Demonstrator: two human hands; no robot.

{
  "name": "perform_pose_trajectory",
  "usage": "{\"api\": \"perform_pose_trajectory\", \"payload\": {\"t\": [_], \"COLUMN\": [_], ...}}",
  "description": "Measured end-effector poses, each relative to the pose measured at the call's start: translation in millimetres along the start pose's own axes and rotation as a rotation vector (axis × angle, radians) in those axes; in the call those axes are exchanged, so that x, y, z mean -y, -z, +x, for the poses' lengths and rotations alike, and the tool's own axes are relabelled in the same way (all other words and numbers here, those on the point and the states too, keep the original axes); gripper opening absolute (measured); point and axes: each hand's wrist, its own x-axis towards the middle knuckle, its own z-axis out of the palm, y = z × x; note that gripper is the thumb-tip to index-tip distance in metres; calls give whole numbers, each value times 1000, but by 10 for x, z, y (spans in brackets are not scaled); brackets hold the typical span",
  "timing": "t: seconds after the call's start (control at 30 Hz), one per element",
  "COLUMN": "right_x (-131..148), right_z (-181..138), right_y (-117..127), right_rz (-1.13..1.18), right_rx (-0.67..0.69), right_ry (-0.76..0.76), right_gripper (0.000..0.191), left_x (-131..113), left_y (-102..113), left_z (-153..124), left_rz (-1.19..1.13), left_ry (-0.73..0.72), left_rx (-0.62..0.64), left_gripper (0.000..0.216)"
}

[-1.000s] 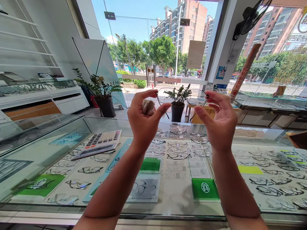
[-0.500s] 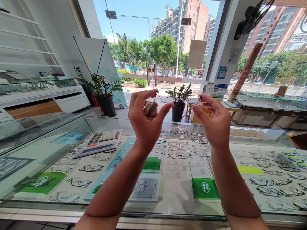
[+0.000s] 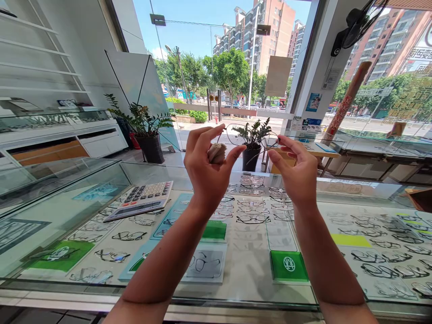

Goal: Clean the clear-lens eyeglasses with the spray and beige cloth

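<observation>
**Thin-rimmed glasses held up over the display desk**

Both hands are raised above the glass-topped desk (image 3: 246,274), holding a pair of thin metal-framed glasses (image 3: 251,137) between them at about window height. The left hand (image 3: 207,168) pinches the left end of the frame between forefinger and thumb, and its curled fingers are closed on a small bunched beige cloth (image 3: 216,153) tucked in the palm. The right hand (image 3: 299,173) grips the right end of the frame with thumb and forefinger — the other fingers are loosely spread behind. The lenses are clear, and a potted plant (image 3: 251,144) on the floor beyond shows straight through them; one temple arm hangs down from the frame, slanting toward the right hand.

Under the glass of the desk lie rows of spectacle frames (image 3: 251,211) on pale trays, with green placards (image 3: 288,265) among them. A grey calculator (image 3: 140,200) rests on the desk top to the left, well apart from both hands. A larger potted plant (image 3: 145,130) stands on the floor near the left-hand wall, beside a leaning white board. Past the shop window are trees and tall apartment blocks in bright sun, and a wall fan (image 3: 357,22) is mounted at upper right.
</observation>
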Motion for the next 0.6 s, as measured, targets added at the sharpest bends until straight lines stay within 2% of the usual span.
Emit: {"api": "perform_pose_trajectory", "payload": {"t": [0.43, 0.6], "right_x": [-15, -37], "right_z": [-11, -12], "right_y": [-24, -61], "right_rz": [-47, -28], "right_rx": [3, 19], "right_ry": [-5, -37], "right_gripper": [44, 43], "left_x": [71, 83], "left_y": [-31, -40], "left_z": [-53, -37], "left_rz": [8, 29], "left_ry": [72, 3], "left_rx": [12, -8], "left_gripper": [47, 44]}}
